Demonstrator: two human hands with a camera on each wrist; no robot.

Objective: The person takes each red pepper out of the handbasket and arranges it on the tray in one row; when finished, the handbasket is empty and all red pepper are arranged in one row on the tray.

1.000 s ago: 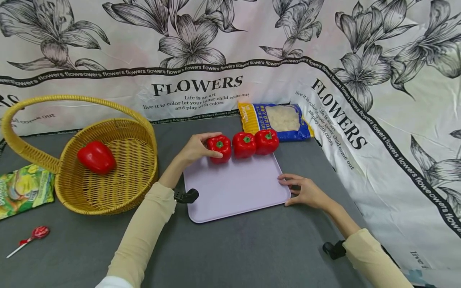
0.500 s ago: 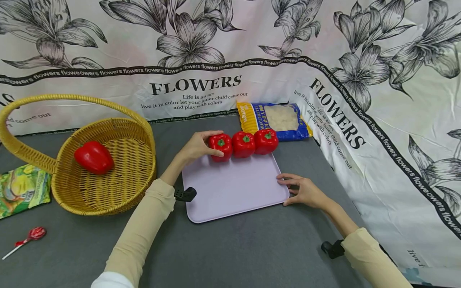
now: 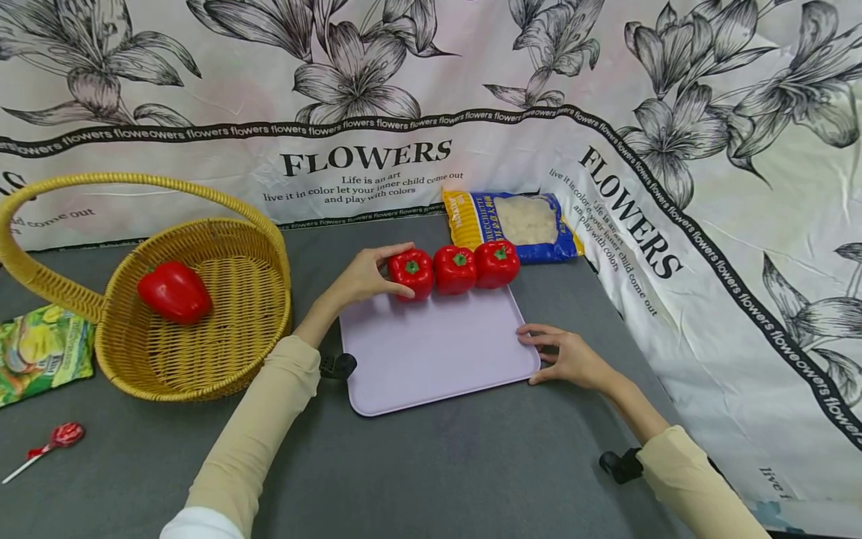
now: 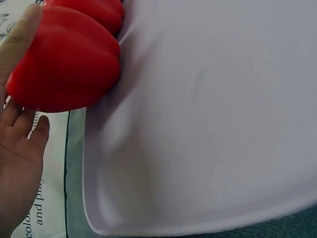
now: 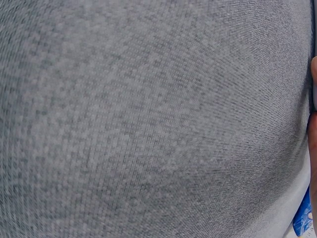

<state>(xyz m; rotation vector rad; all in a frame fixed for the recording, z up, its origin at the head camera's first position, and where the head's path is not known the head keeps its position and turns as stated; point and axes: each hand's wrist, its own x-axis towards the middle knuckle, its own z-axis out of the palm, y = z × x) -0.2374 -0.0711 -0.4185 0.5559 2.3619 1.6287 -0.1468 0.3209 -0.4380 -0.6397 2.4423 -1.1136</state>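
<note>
Three red bell peppers stand in a row along the far edge of a pale lilac tray (image 3: 438, 352). My left hand (image 3: 367, 277) holds the left bell pepper (image 3: 412, 271) between thumb and fingers. Beside it stand the middle bell pepper (image 3: 454, 271) and the right bell pepper (image 3: 497, 265). In the left wrist view the held bell pepper (image 4: 69, 64) sits at the tray's corner, with the thumb on top. My right hand (image 3: 572, 361) grips the tray's near right corner; the right wrist view catches only bits of its fingers (image 5: 314, 144).
A yellow wicker basket (image 3: 222, 329) at the left has one red bell pepper (image 3: 175, 293) inside. Left of it lie a green packet (image 3: 47, 352) and a lollipop (image 3: 57, 440). A blue and yellow pasta bag (image 3: 518, 224) lies behind the peppers, before the flowered cloth (image 3: 377, 180).
The left bell pepper has moved slightly right, up to the middle one, in my left hand. My left wrist has since shifted a little left. My right hand stays at the tray corner.
</note>
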